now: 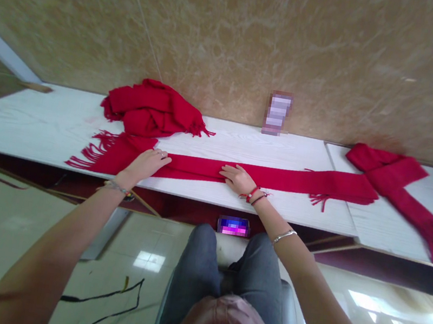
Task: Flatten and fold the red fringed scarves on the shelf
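A long red scarf (279, 179) lies folded lengthwise into a narrow strip along a white tabletop. My left hand (147, 165) rests on it near the left end, where the cloth widens and its fringe fans out; the fingers look stretched over the fabric. Further right, my right hand (238, 178) lies flat on the strip with fingers apart, pointing left. Some fringe shows near the strip's right end, beyond my right hand. Behind my left hand, a crumpled red scarf (154, 111) is heaped on the table, its fringe at the right.
At the right, another red scarf (397, 177) lies looped, its fringe hanging toward the table's front edge. The white table (244, 144) meets a marbled wall (236, 39). A phone with a lit screen (233, 226) sits below the front edge, above my knees. Black cables (104, 297) trail at lower left.
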A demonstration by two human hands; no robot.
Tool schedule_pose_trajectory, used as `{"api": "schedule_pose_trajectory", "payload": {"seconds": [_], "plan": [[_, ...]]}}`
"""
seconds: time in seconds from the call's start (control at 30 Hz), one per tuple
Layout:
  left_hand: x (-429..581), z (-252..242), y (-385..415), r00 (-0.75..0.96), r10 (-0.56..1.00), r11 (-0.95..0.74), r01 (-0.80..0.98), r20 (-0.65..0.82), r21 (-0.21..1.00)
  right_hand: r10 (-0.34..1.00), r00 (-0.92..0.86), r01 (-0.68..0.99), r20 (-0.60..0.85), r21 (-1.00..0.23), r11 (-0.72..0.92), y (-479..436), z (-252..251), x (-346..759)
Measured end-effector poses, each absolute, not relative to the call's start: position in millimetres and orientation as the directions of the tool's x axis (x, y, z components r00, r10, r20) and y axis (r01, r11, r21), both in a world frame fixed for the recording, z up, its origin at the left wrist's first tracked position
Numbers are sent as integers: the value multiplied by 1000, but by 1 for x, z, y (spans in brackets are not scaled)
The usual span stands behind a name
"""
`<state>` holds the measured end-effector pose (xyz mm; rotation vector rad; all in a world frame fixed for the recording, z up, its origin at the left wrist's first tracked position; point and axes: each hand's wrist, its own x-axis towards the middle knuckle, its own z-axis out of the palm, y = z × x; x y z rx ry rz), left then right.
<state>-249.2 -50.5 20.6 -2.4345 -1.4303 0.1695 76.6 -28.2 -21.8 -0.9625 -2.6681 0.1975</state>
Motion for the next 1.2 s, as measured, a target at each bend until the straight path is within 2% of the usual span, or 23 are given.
{"api": "schedule_pose_trajectory", "payload": {"seconds": [0.17,0.3,0.37,0.57,0.67,0.87,1.03,1.2], "plan": [[-220,35,-48,337,941,-325,887,-20,-328,669,-700,648,248,-172,742,-35,-25,77],[-182,33,-54,505,863,-501,850,-19,-162,686,-689,666,234,-171,727,-39,-25,78],[-166,28,-56,569,823,-565,816,-4,-123,690,-685,663,235,-191,724,-39,-22,79],[-154,21,-58,571,819,-549,809,56,-212,707,-647,653,286,-271,707,-40,-17,82],[-158,24,-63,610,783,-583,789,125,-195,708,-618,644,341,-297,705,-40,-20,84],[-162,17,-69,664,747,-655,740,14,-156,641,-708,583,297,-267,768,-39,-28,87],[-159,15,-67,676,735,-670,713,-53,-208,629,-719,572,296,-263,777,-40,-28,89],[-157,19,-68,676,736,-669,718,-35,-191,618,-726,565,302,-250,786,-42,-28,88]]}}
